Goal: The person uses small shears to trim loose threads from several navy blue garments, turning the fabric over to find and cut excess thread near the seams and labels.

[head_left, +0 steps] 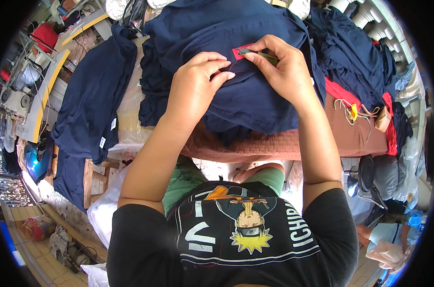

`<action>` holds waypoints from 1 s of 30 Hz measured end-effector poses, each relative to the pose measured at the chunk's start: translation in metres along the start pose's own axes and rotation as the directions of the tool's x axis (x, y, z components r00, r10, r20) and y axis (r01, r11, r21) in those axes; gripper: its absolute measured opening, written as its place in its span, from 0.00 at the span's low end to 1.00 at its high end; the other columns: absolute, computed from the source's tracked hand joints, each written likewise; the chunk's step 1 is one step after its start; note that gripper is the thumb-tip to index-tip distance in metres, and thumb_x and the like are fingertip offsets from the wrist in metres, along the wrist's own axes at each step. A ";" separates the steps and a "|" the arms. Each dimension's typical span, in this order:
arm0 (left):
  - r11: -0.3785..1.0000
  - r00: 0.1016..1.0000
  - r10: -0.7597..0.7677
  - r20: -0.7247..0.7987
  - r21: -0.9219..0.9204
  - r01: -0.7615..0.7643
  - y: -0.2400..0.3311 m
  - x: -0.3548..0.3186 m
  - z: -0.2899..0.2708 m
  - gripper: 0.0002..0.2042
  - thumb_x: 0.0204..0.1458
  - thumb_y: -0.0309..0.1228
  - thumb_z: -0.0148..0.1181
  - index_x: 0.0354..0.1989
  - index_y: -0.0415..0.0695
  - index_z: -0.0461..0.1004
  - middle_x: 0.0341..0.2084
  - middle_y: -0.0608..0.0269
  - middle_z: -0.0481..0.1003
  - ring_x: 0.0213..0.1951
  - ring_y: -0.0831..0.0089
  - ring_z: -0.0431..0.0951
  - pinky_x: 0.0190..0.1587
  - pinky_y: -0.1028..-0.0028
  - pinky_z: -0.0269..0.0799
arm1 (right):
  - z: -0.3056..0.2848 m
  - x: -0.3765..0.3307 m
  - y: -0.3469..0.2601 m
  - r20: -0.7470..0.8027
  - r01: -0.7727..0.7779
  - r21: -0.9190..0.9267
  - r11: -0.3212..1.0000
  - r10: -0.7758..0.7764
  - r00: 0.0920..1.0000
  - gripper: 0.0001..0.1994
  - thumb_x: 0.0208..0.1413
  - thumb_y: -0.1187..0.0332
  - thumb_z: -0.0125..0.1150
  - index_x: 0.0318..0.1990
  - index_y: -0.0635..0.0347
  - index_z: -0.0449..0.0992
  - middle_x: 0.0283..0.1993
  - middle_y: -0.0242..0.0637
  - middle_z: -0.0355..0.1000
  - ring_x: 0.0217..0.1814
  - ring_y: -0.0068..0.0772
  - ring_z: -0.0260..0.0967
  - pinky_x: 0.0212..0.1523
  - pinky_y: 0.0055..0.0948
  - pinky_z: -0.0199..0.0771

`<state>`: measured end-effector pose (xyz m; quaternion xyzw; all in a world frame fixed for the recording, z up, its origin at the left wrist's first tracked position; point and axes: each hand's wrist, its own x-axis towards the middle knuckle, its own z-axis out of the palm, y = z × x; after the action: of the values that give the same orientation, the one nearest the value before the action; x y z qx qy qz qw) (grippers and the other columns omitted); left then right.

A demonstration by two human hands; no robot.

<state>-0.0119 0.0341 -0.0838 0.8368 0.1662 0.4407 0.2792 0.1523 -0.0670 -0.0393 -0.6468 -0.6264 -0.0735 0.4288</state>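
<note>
A pile of dark navy garments (255, 103) lies on a brown table (293, 143) in front of me. My left hand (197, 83) presses down on the top garment, fingertips pinching the cloth just left of a small red label (238, 52). My right hand (281, 67) holds a small thread snipper (257, 54) with its metal tip at the red label. A thin red thread runs from the label along the fabric under my left fingers.
More navy garments hang over a wooden stool at the left (92, 105) and are heaped at the back right (355, 52). Red cloth (341, 93), a bundle of string with a yellow piece (353, 112) and a sewing machine (16, 98) are nearby.
</note>
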 end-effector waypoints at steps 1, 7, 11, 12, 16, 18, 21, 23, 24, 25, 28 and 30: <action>0.999 0.999 0.038 -0.034 0.031 -0.037 -0.001 -0.001 0.003 0.10 0.45 0.24 0.68 0.37 0.38 0.81 0.37 0.61 0.79 0.35 0.73 0.80 0.40 0.76 0.76 | 0.001 -0.001 0.001 -0.002 -0.008 0.005 1.000 0.008 1.000 0.09 0.50 0.64 0.67 0.33 0.59 0.77 0.29 0.41 0.74 0.29 0.41 0.73 0.29 0.33 0.69; 0.980 0.984 0.155 -0.085 0.139 -0.142 -0.003 0.000 0.010 0.07 0.46 0.22 0.66 0.34 0.37 0.80 0.34 0.60 0.78 0.33 0.70 0.80 0.38 0.75 0.76 | 0.002 -0.002 0.005 0.004 -0.012 0.036 0.999 0.012 1.000 0.09 0.51 0.64 0.67 0.33 0.59 0.76 0.29 0.41 0.74 0.29 0.41 0.73 0.30 0.33 0.69; 0.999 0.998 0.025 -0.049 0.022 -0.024 -0.007 0.005 0.010 0.05 0.50 0.22 0.63 0.35 0.38 0.80 0.36 0.63 0.79 0.33 0.76 0.79 0.38 0.77 0.76 | 0.002 -0.002 0.005 0.007 -0.019 0.040 0.999 0.018 1.000 0.09 0.50 0.65 0.67 0.34 0.60 0.76 0.30 0.41 0.74 0.29 0.41 0.74 0.31 0.32 0.70; 0.995 0.998 -0.058 -0.015 -0.076 0.057 -0.006 0.007 0.007 0.05 0.51 0.23 0.62 0.36 0.38 0.79 0.36 0.63 0.79 0.34 0.78 0.79 0.39 0.77 0.75 | 0.002 -0.003 0.007 0.001 -0.026 0.069 0.997 0.026 1.000 0.09 0.50 0.66 0.68 0.34 0.60 0.76 0.30 0.40 0.74 0.29 0.40 0.74 0.31 0.32 0.70; 0.803 0.934 -0.299 0.196 -0.478 0.357 -0.012 0.014 -0.001 0.07 0.57 0.26 0.58 0.41 0.36 0.77 0.39 0.63 0.78 0.39 0.81 0.77 0.46 0.79 0.73 | -0.002 -0.005 0.008 0.032 0.010 0.052 0.999 -0.012 0.999 0.10 0.49 0.67 0.68 0.35 0.61 0.75 0.31 0.40 0.74 0.31 0.40 0.74 0.32 0.32 0.71; 0.781 0.931 -0.298 0.213 -0.506 0.365 -0.009 0.015 -0.003 0.09 0.59 0.27 0.57 0.43 0.33 0.76 0.39 0.61 0.77 0.41 0.80 0.76 0.50 0.80 0.71 | -0.005 -0.005 0.004 0.035 0.048 0.040 0.998 -0.049 0.998 0.10 0.49 0.67 0.68 0.35 0.61 0.75 0.31 0.39 0.74 0.31 0.41 0.73 0.32 0.32 0.71; 0.752 0.934 -0.297 0.198 -0.555 0.356 -0.009 0.016 -0.001 0.10 0.59 0.27 0.57 0.43 0.33 0.76 0.40 0.62 0.77 0.41 0.80 0.77 0.49 0.80 0.71 | -0.004 -0.005 0.003 0.037 0.094 0.022 0.995 -0.095 0.995 0.11 0.48 0.67 0.69 0.35 0.61 0.74 0.31 0.39 0.73 0.31 0.42 0.72 0.32 0.33 0.70; 0.760 0.933 -0.300 0.199 -0.542 0.360 -0.009 0.016 0.000 0.10 0.59 0.28 0.56 0.44 0.33 0.75 0.40 0.63 0.77 0.41 0.80 0.77 0.50 0.81 0.71 | -0.003 -0.004 0.002 0.046 0.109 -0.001 0.994 -0.108 0.993 0.12 0.47 0.67 0.69 0.35 0.61 0.74 0.30 0.39 0.72 0.31 0.44 0.72 0.32 0.34 0.70; 0.769 0.940 -0.283 0.189 -0.541 0.341 -0.009 0.015 -0.001 0.09 0.59 0.28 0.57 0.42 0.34 0.76 0.40 0.62 0.77 0.41 0.79 0.76 0.49 0.80 0.71 | -0.002 -0.003 -0.001 0.055 0.112 -0.015 0.994 -0.111 0.992 0.12 0.47 0.67 0.69 0.35 0.61 0.74 0.30 0.39 0.72 0.31 0.44 0.72 0.32 0.35 0.70; 0.777 0.947 -0.267 0.178 -0.542 0.321 -0.008 0.015 -0.003 0.09 0.58 0.28 0.58 0.41 0.35 0.77 0.40 0.61 0.77 0.41 0.78 0.76 0.49 0.79 0.71 | -0.003 -0.002 -0.003 0.064 0.116 -0.030 0.993 -0.114 0.991 0.11 0.47 0.66 0.69 0.35 0.61 0.74 0.30 0.40 0.71 0.31 0.45 0.72 0.32 0.35 0.70; 0.907 0.968 0.139 0.209 -0.419 -0.040 0.009 0.016 -0.029 0.07 0.56 0.29 0.60 0.33 0.38 0.80 0.39 0.57 0.76 0.42 0.74 0.74 0.48 0.76 0.69 | -0.009 -0.002 -0.009 0.042 0.170 -0.161 0.972 -0.166 0.985 0.11 0.47 0.66 0.68 0.35 0.60 0.75 0.30 0.40 0.71 0.31 0.46 0.72 0.32 0.36 0.70; 0.895 0.866 0.386 0.316 -0.357 -0.269 0.033 0.016 -0.060 0.09 0.52 0.32 0.62 0.25 0.39 0.80 0.40 0.53 0.75 0.43 0.69 0.71 0.48 0.71 0.65 | -0.020 -0.005 -0.009 -0.016 0.201 -0.195 0.960 -0.208 0.978 0.10 0.48 0.65 0.67 0.35 0.59 0.75 0.31 0.41 0.72 0.33 0.46 0.73 0.32 0.36 0.71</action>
<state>-0.0513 0.0359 -0.0258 0.8694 -0.1062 0.3320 0.3503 0.1527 -0.0854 -0.0258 -0.6155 -0.6718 -0.1896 0.3659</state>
